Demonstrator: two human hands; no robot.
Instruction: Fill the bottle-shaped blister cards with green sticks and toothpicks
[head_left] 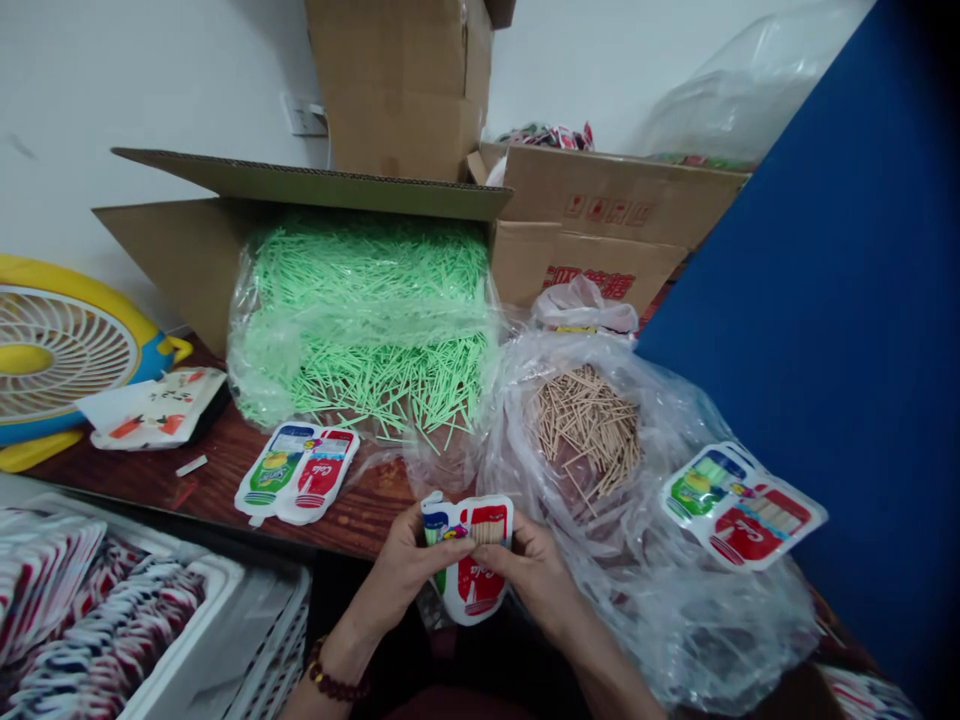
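Between both hands is a printed candy packet shaped like two joined bottles, one green and one red marked Cola. Green sticks show in its left window and brown sticks in its right. My left hand grips the left side, thumb across the front. My right hand grips the right side, its thumb meeting the left one. Beyond them, green candy sticks fill a clear bag in an open carton. Brown candy sticks lie in another clear plastic bag.
One similar packet lies on the wooden table; another rests on plastic at right. A yellow-blue fan stands left. A white crate of packets sits lower left. Cartons are behind, a blue panel at right.
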